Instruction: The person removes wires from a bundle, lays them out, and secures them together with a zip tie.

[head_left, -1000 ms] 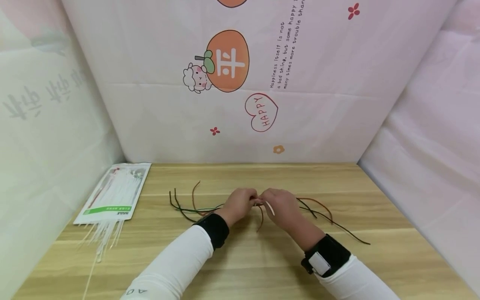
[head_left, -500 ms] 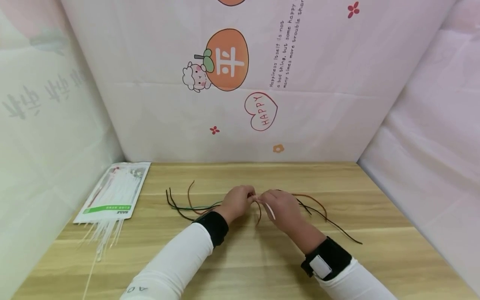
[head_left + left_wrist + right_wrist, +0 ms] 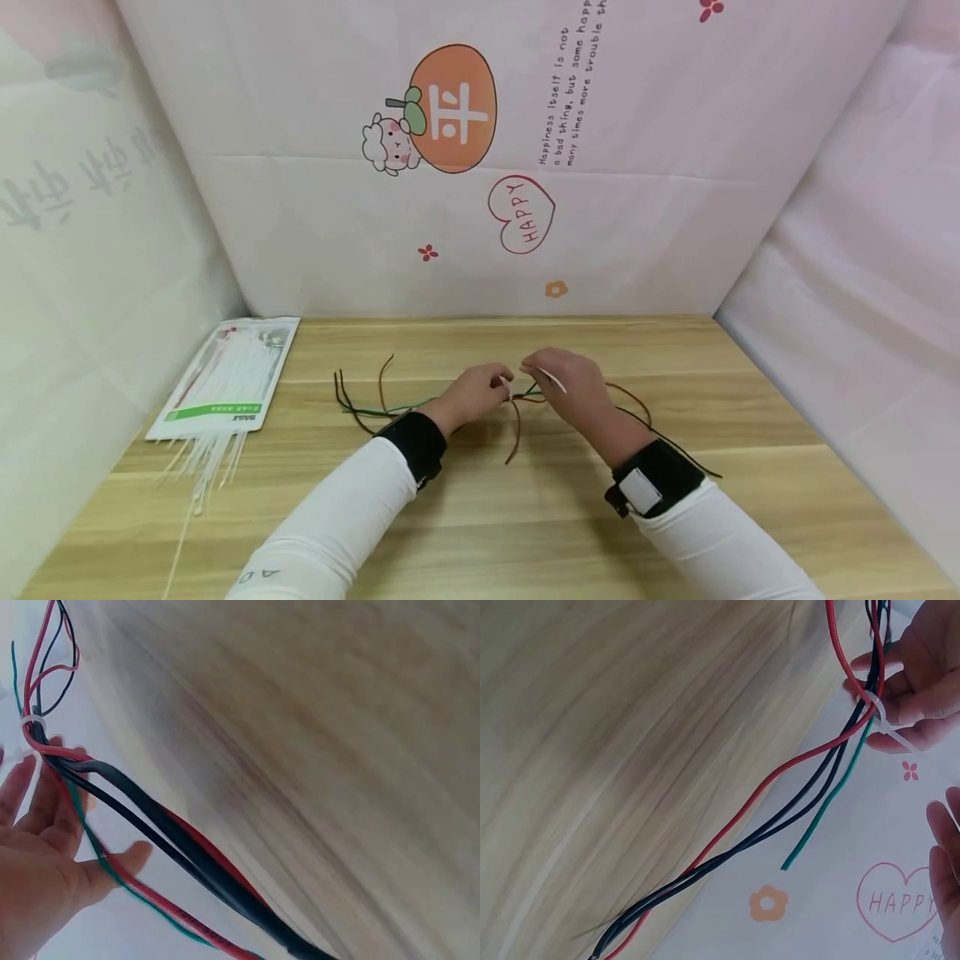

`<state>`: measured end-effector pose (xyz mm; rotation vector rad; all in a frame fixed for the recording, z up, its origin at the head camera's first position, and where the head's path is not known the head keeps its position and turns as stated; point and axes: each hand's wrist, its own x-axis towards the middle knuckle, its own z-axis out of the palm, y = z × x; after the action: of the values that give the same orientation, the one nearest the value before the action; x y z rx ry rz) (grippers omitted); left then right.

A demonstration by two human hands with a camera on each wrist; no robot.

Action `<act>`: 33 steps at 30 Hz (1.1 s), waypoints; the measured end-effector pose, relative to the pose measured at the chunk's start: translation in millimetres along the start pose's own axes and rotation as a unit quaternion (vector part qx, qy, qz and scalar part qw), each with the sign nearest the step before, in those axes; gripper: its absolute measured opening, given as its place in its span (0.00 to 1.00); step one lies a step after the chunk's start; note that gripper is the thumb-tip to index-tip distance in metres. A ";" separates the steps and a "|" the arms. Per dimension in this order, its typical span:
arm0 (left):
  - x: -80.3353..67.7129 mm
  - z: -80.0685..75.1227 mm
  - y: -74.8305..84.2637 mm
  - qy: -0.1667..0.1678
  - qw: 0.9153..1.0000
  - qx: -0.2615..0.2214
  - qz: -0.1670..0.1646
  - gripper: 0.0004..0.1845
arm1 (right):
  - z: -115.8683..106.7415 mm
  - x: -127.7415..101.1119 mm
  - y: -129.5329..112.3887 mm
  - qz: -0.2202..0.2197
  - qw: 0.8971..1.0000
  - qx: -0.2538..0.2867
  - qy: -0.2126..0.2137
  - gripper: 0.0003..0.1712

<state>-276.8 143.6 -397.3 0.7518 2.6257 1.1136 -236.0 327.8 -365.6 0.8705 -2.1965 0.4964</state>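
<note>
A bundle of red, black and green wires (image 3: 780,791) lies across the table, with a white cable tie (image 3: 880,709) looped around its middle. My left hand (image 3: 472,393) holds the bundle beside the loop; in the right wrist view, its fingers (image 3: 922,705) lie on both sides of the wires. Slightly higher and to the right, my right hand (image 3: 573,387) pinches the tie's tail, whose end sticks out over the hand. Only the fingers of that hand show at the edge of the right wrist view. One red wire end hangs toward me between the hands.
At the back left lies a clear bag (image 3: 225,379) of white cable ties, several of them spilling out of its near end. The wooden table (image 3: 480,533) meets a printed cloth (image 3: 637,233) at the back, and cloth also hangs on both sides.
My right hand has lifted and moved away from the left, opening a gap between them. The left hand stays near the tie loop. The head view has tilted slightly down.
</note>
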 end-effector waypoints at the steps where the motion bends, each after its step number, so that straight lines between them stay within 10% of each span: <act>1: -1.5 -0.5 1.4 -0.006 1.000 0.005 0.002 0.16 | 0.6 0.1 0.0 -0.007 1.000 0.003 0.005 0.04; 16: -2.7 7.8 6.8 0.089 0.983 0.126 0.097 0.07 | 2.1 -10.5 -9.7 -0.093 0.995 -0.033 0.003 0.13; 33: -6.0 8.5 2.0 0.040 0.986 0.143 0.072 0.08 | 2.2 -25.1 -14.0 -0.103 0.992 -0.065 0.018 0.09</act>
<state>-267.9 146.9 -401.9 0.9839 2.8771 0.8204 -214.1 327.7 -384.4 0.9942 -2.0523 0.2640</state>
